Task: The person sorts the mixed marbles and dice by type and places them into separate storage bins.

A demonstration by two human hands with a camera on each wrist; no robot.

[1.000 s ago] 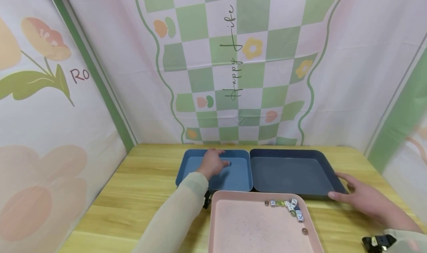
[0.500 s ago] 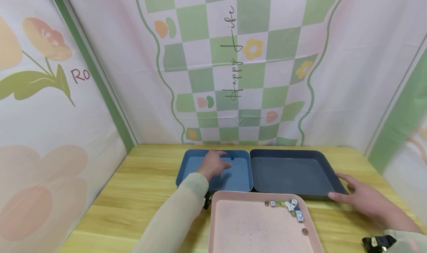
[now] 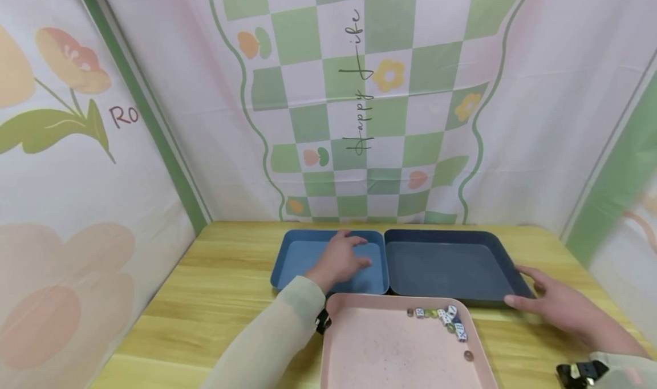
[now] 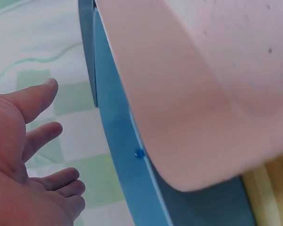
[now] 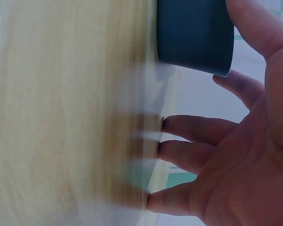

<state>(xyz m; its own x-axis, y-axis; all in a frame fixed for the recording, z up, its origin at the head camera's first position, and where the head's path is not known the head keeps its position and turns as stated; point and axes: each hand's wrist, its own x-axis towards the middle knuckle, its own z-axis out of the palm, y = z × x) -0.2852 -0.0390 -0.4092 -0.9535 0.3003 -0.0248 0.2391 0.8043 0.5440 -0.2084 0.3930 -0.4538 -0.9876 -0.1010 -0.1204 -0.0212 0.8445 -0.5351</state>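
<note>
My left hand (image 3: 340, 260) hovers over the light blue tray (image 3: 303, 258), its fingers spread and nothing between them. A small blue bead (image 4: 139, 153) lies in that tray in the left wrist view, apart from the left hand (image 4: 30, 150); the head view does not show it. At the right end of the dark blue tray (image 3: 446, 263), my right hand (image 3: 567, 309) rests its thumb and forefinger against the front corner. The right wrist view shows the right hand (image 5: 236, 141) with its other fingers extended beside the dark tray (image 5: 193, 35).
A pink tray (image 3: 380, 343) stands nearest to me, with white dice (image 3: 461, 332), greenish beads and a brown bead (image 3: 469, 356) along its back and right side. The wooden table (image 3: 169, 315) meets a patterned curtain (image 3: 236, 166) behind.
A small dark piece at my left fingertips was let go and lay in the light blue tray half a second ago. My left hand has since moved right and slightly towards me. My right hand stays put.
</note>
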